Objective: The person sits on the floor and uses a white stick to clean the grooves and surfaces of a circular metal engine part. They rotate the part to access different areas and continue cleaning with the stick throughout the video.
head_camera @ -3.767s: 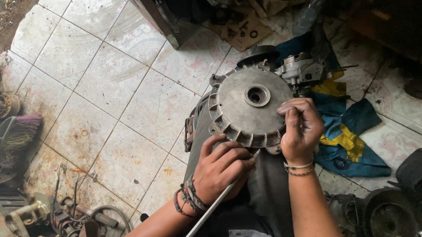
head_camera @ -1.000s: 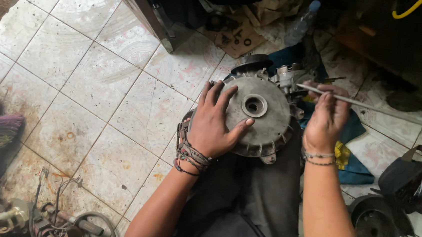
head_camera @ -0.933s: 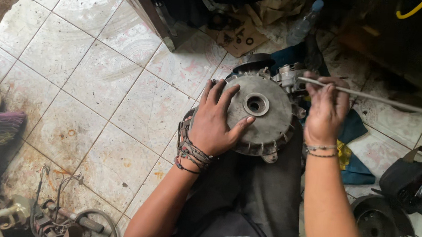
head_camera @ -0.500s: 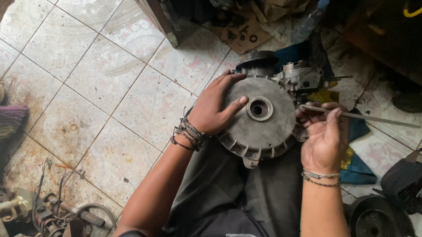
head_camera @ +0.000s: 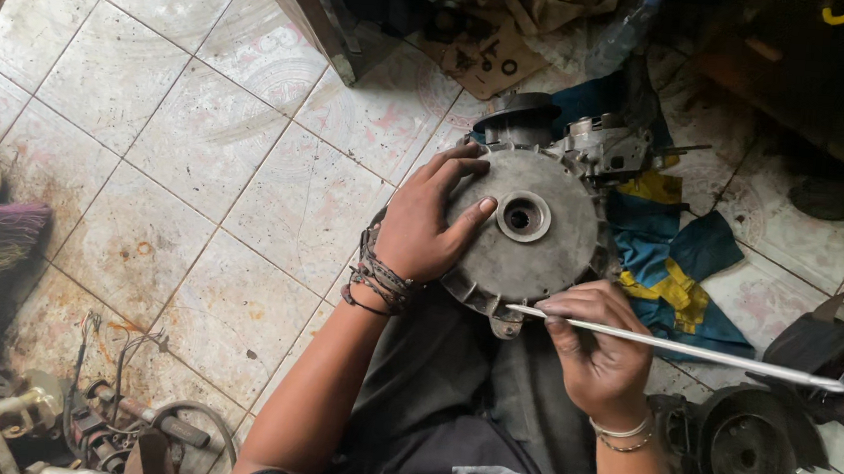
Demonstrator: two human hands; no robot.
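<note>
The person sat on a tiled floor (head_camera: 196, 179) with a round grey metal housing (head_camera: 532, 241) resting on the lap, tilted a little toward the camera. Its flat face had 1 central hole ringed by a raised collar, and a smaller metal assembly (head_camera: 610, 146) stuck out behind its upper right edge.

The left hand (head_camera: 428, 222) lay spread on the housing's left side, fingers apart and pressed flat, thumb reaching toward the central hole. It steadied the part rather than gripping it.

The right hand (head_camera: 598, 356) sat just below the housing's lower right rim, fingers closed around a long thin metal rod (head_camera: 694, 351). The rod ran from the rim area out to the right, ending in a small crossbar over a dark bag (head_camera: 825, 349). Its near tip lay just beside the lower rim; whether it touched could not be told.

The step in hand looked like bringing the rod's tip to a point on the lower rim while the other hand held the housing firm. The next move would seem to call for a steady left hand and careful aim of the tip.

A blue and yellow cloth (head_camera: 676, 257) lay under the housing's right side, and a dark round part (head_camera: 751, 459) sat on the floor at lower right.
</note>
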